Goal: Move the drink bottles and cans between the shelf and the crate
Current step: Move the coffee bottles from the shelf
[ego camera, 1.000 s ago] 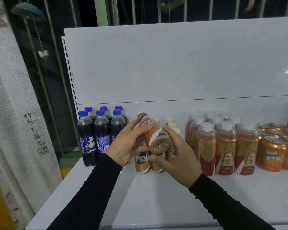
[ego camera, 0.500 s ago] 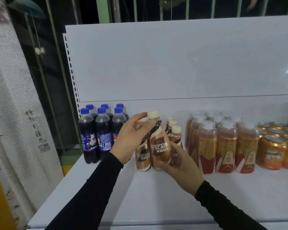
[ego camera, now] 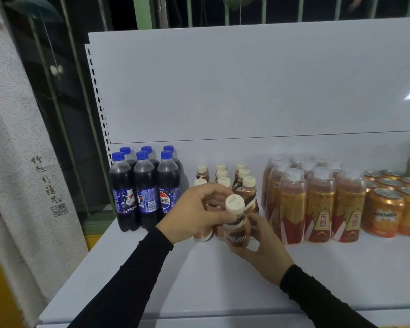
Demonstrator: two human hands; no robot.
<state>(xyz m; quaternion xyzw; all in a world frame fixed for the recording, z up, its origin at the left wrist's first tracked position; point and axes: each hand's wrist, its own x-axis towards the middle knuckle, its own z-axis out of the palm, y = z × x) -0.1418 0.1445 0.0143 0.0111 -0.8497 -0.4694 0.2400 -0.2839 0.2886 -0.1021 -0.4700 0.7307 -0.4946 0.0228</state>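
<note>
Coffee bottle held by both hands at the front of the shelf.

The right hand (ego camera: 262, 247) wraps the body of the coffee bottle (ego camera: 236, 227) from below, while the left hand (ego camera: 199, 213) has its fingers curled by the neck under the cream cap; each grip looks closed on it. The bottle tilts toward the camera, just in front of the coffee cluster (ego camera: 243, 185) on the shelf (ego camera: 199, 280). Risk, as a judgement: setting it down tilted could knock neighbouring bottles over, since they stand tightly packed.

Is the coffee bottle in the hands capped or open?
Capped. The coffee bottle carries a cream cap; the left hand and right hand grip it.
</note>
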